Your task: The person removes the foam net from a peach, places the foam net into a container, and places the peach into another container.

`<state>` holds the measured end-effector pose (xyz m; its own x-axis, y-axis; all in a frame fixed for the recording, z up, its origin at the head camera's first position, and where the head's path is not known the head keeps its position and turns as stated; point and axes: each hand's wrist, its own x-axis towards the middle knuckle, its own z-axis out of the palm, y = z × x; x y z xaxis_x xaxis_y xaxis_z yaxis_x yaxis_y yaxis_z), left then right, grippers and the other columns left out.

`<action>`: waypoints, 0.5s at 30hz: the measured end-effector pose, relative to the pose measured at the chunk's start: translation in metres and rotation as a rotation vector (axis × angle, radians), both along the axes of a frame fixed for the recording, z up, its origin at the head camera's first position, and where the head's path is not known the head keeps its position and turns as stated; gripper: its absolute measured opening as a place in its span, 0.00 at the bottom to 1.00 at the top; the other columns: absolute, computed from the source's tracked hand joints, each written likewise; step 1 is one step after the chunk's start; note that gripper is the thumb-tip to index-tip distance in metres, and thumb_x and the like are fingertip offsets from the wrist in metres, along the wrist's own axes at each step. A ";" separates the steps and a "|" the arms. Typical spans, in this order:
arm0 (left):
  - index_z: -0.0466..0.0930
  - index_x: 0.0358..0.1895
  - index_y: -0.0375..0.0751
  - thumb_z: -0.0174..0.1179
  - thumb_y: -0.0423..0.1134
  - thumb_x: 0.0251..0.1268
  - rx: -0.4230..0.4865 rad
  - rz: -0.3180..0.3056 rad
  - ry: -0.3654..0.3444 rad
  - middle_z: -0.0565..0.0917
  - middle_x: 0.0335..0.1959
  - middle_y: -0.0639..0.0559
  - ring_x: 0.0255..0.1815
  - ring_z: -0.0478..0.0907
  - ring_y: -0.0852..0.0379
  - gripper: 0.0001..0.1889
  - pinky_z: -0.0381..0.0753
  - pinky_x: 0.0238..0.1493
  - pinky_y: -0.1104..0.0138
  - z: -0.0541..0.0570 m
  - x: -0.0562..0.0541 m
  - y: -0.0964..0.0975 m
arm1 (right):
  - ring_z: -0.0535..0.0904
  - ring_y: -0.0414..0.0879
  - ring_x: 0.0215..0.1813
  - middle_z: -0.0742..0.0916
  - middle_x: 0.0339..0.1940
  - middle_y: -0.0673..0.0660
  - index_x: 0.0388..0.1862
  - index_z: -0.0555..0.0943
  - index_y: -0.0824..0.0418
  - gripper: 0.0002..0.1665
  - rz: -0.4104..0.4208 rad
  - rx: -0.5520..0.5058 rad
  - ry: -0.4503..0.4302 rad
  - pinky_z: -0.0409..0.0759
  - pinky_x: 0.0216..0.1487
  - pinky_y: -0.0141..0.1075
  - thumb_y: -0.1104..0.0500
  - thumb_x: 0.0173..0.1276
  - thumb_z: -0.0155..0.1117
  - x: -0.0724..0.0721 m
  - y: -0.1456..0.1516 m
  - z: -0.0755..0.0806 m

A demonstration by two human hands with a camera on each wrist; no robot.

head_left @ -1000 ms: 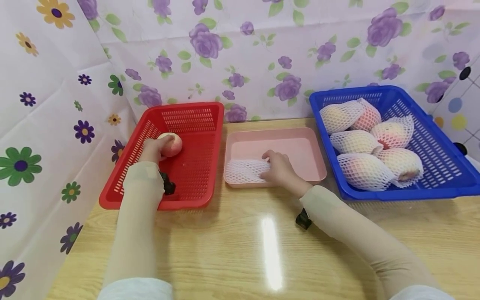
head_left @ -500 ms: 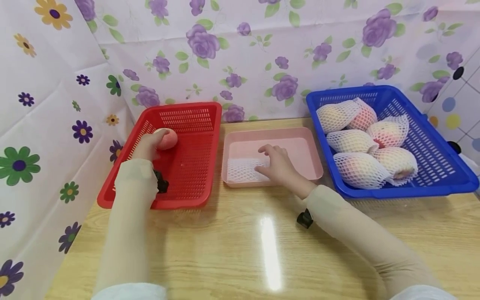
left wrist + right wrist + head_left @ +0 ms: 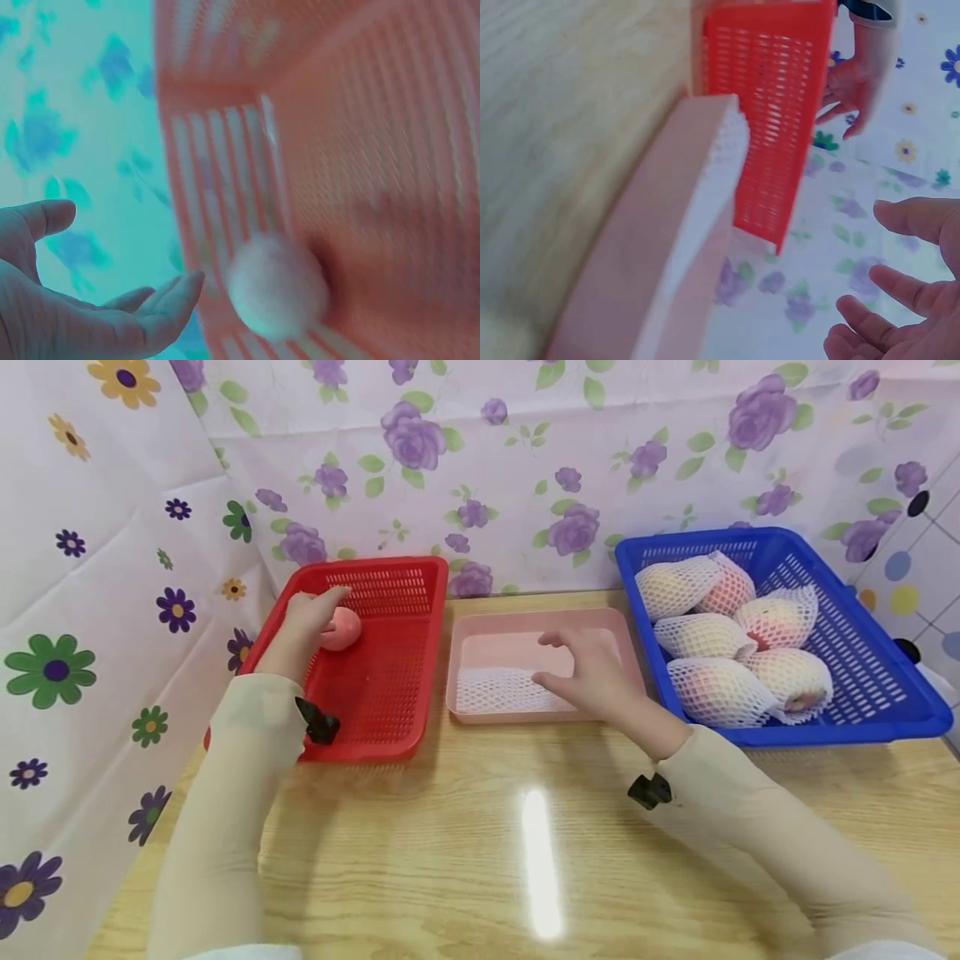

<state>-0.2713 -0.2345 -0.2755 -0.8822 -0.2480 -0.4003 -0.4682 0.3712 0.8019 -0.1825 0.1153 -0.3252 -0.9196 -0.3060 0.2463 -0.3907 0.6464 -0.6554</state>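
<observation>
A round pink peach-like fruit (image 3: 345,629) lies in the far left corner of the red basket (image 3: 423,693). My left hand (image 3: 303,622) is just above and left of it, fingers spread. The left wrist view shows a gap between this hand (image 3: 97,315) and the fruit (image 3: 277,289). A white foam net sleeve (image 3: 491,691) lies flat in the front left of the pink tray (image 3: 540,617). Over the tray hovers my right hand (image 3: 596,672), thumb and fingers apart, holding nothing. In the right wrist view its fingers (image 3: 907,292) are relaxed and clear of the tray.
A blue basket (image 3: 885,672) on the right holds several fruits in white foam nets (image 3: 720,693). All containers stand on a wooden table (image 3: 420,852), against a flowered cloth (image 3: 510,468) at the back and left.
My left hand has let go of the fruit and risen away from it, leaving it in the red basket. My right hand has moved up and to the right, away from the foam net.
</observation>
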 end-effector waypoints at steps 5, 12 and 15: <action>0.49 0.73 0.38 0.49 0.59 0.67 -0.001 -0.159 0.047 0.64 0.69 0.39 0.63 0.69 0.48 0.40 0.73 0.63 0.62 0.009 0.014 0.032 | 0.71 0.61 0.58 0.80 0.52 0.67 0.52 0.76 0.69 0.24 -0.011 0.038 0.048 0.66 0.62 0.53 0.60 0.59 0.69 0.006 0.019 0.016; 0.56 0.69 0.32 0.53 0.46 0.70 0.106 -0.241 0.204 0.67 0.66 0.37 0.64 0.71 0.42 0.32 0.71 0.65 0.57 0.011 0.030 0.080 | 0.70 0.63 0.60 0.79 0.55 0.69 0.56 0.75 0.69 0.25 -0.047 0.063 0.033 0.67 0.61 0.57 0.59 0.63 0.66 0.016 0.054 0.034; 0.61 0.66 0.32 0.55 0.43 0.69 0.159 -0.241 0.250 0.70 0.63 0.38 0.60 0.74 0.43 0.28 0.75 0.61 0.59 0.006 0.036 0.101 | 0.70 0.63 0.61 0.79 0.56 0.69 0.57 0.74 0.70 0.25 -0.080 0.085 0.023 0.68 0.60 0.57 0.59 0.63 0.66 0.016 0.071 0.038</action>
<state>-0.2355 -0.1332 -0.2691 -0.9829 0.0264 -0.1823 -0.1654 0.3084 0.9368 -0.1661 0.1860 -0.2872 -0.9362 -0.2525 0.2443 -0.3501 0.7289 -0.5884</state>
